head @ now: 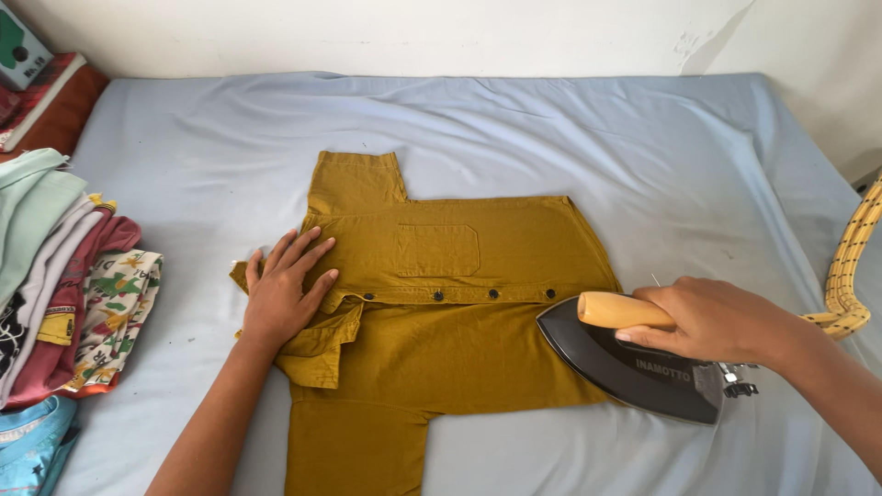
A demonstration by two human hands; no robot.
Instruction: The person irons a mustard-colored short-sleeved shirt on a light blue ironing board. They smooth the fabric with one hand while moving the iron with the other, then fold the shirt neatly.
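Right hand [712,320] grips iron [634,363] at shirt [441,317] hem; left hand [285,285] flat, fingers spread, on collar.

Two bare forearms enter from the bottom of the view, one on each side. Neither arm shows a sleeve: both are uncovered from the lower edge of the picture up to the wrist. The left hand [283,287] wears no ring, watch, bracelet or glove; its five fingers are slim, with short, plain, unpainted nails. The right hand [712,319] is likewise without glove, ring or band, and its wrist carries no watch or strap. One short, unpainted nail shows on it at the thumb tip. No tattoos, plasters or marks are visible on either arm. Clothing on the upper body lies outside the view.
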